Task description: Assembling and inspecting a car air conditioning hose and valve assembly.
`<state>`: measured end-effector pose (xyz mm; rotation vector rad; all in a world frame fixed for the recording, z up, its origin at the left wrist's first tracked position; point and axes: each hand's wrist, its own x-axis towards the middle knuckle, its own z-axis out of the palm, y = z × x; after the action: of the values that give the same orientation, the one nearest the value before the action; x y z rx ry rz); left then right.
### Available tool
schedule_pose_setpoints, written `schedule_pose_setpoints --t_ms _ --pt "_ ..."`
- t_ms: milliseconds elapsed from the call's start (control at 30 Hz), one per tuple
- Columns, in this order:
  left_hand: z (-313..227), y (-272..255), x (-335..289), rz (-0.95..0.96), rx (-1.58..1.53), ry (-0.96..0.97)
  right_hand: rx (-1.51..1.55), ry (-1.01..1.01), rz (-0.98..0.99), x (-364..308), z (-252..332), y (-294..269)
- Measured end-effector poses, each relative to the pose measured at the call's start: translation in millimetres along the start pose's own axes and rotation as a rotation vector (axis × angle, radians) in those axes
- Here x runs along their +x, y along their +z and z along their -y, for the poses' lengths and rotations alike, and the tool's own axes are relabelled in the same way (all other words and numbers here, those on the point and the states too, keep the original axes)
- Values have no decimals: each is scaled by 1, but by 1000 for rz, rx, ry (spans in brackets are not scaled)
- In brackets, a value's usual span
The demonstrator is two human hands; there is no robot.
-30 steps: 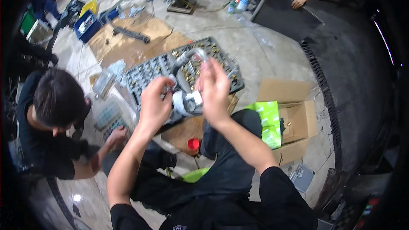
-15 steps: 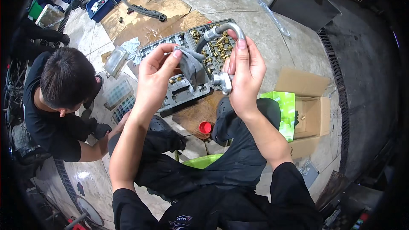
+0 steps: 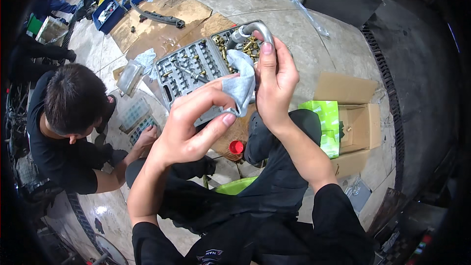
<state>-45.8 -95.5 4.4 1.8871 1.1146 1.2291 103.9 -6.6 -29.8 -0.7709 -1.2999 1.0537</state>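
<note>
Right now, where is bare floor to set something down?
Bare concrete lies between the fittings case and the cardboard box. Crowded: inside the case, under the bent pipe; left of the case, blue rag, parts trays, co-worker's hand.

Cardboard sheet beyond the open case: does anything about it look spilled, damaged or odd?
Yes: the cardboard sheet has a dark, wet-looking patch toward the open case, unlike its paler areas; possibly a spill.
</note>
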Motion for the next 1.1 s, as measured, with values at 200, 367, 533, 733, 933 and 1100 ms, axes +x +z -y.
schedule_pose_setpoints --t_ms 200,367,533,733,933,1100 --pt "0 3 2 -83 35 166 -18 50 -6 1 2 -2" --pt "2 21 -2 -322 -72 -74 -20 24 16 -3 2 1" --pt "12 23 3 -237 125 1 -21 -8 38 -6 4 2" --pt "17 22 2 -174 146 -67 -28 19 33 -7 5 1" --pt "29 35 -3 -235 -129 -127 44 69 62 -11 2 6" --pt "27 31 -2 -243 -194 -127 50 57 89 -11 3 6"
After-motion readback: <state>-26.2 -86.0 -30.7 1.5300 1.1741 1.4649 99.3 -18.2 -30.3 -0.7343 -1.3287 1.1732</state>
